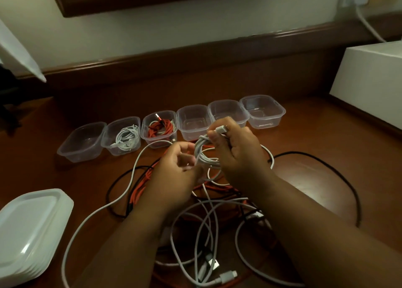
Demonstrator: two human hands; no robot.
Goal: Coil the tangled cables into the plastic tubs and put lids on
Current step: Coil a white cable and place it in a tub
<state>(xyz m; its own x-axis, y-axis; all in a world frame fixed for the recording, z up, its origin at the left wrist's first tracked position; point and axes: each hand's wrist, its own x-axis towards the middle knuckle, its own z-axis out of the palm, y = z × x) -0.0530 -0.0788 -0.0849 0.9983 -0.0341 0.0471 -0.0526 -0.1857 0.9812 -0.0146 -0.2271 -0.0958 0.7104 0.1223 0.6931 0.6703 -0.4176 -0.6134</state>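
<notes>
A glossy reddish-brown wooden tabletop (326,157) runs up to a cream wall (174,26) with a dark wooden rail; a white box (369,81) stands at the right. Six clear plastic rectangular tubs (193,122) sit in a row running left to right, lidless. The second from the left holds a coiled white cable (127,135), the third a coiled red braided cable (161,127); the others hold nothing. A stack of white plastic lids (28,226) rests at the near left. Above a tangle of white, red and black cables (217,211), the right hand (237,148) grips a small white cable coil (204,155), its plug end pointing left over the fingers, while the left hand (174,170) pinches the coil's lower side.
</notes>
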